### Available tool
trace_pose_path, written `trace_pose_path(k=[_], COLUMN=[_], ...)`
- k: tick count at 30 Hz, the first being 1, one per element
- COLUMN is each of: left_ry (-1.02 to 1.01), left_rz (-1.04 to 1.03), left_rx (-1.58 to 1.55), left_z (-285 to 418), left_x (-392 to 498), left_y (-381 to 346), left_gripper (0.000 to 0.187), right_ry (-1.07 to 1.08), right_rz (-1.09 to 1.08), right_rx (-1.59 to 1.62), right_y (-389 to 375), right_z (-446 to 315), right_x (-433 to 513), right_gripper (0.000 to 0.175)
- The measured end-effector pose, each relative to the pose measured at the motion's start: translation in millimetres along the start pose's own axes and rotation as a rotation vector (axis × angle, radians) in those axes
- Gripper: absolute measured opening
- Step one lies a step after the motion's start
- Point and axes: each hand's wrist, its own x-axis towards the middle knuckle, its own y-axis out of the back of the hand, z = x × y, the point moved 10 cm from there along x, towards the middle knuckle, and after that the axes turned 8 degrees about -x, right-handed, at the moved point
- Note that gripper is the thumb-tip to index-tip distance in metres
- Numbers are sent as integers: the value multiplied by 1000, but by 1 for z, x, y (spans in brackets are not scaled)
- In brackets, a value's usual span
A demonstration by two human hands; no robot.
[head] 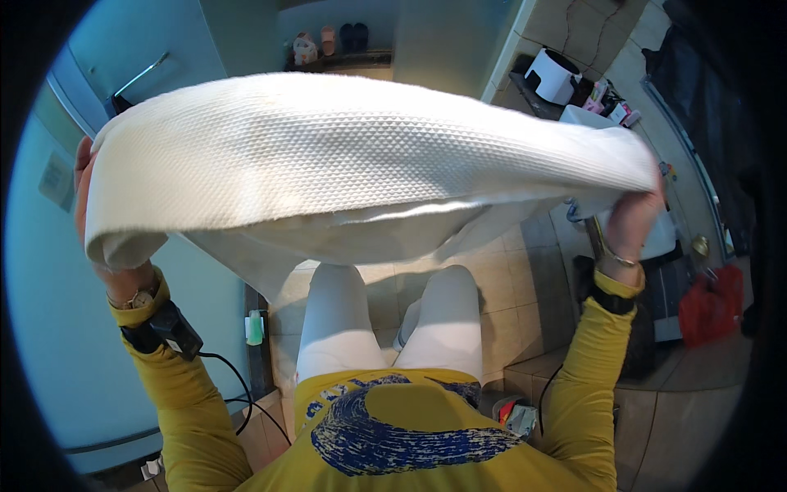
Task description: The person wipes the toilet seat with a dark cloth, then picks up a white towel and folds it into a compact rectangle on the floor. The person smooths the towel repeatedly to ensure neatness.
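Observation:
A large white waffle-textured cloth [320, 147], perhaps a towel, is stretched wide in the air between my two hands, above my knees. My left hand [84, 178] grips its left end; the cloth wraps over the palm and hides most of the fingers. At the right end, my right hand [633, 215] holds the bunched edge, with the fingers blurred and partly covered. The middle of the cloth sags in a fold, its lower layer hanging toward my lap.
Frosted glass panels [141, 369] with a metal handle [141, 74] stand at left. Slippers [353, 37] rest on a far ledge. At right are a white appliance [553, 77], a washbasin [661, 234] and a red bag [711, 304]. Tiled floor [510, 270] lies below.

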Motion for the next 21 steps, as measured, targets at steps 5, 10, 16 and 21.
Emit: trace_pose_path(k=[5, 10, 16, 21], left_ry=[-382, 22, 560, 971], left_rz=[-306, 104, 566, 717], left_rx=[841, 624, -58, -88], left_z=[31, 19, -30, -109], left_x=[-33, -93, -177, -248], left_y=[-44, -6, 6, -23], left_gripper=[55, 39, 27, 23], right_ry=[390, 124, -771, -614], right_rz=[-167, -577, -1187, -1589], right_rx=[-287, -447, -136, -553], right_y=[51, 79, 44, -27], right_z=[-114, -117, -31, 31], right_x=[-26, -114, -243, -311], right_gripper=[51, 33, 33, 46])
